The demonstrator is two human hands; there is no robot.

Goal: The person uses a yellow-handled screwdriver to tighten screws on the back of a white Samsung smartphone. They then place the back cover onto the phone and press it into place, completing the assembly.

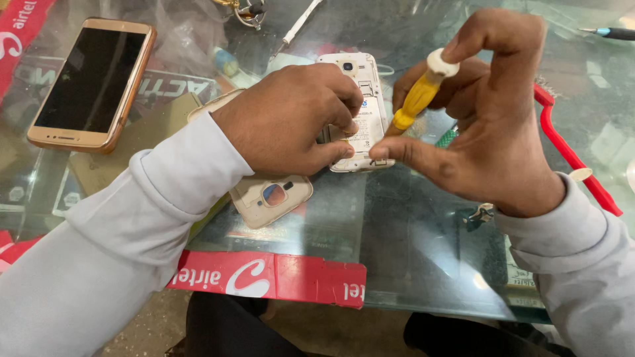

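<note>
A white phone (360,112) with its back cover off lies face down on the glass table (410,251). The left hand (291,119) pins it, fingers curled onto it. The right hand (493,125) grips a yellow screwdriver (417,96), tip at the phone. The gold back cover (268,196) lies just beside; a gold phone (92,82) rests well apart.

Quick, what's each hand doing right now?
Left hand: closed, fingers pressing down on the white phone.
Right hand: closed on the yellow screwdriver, its tip at the phone.
</note>
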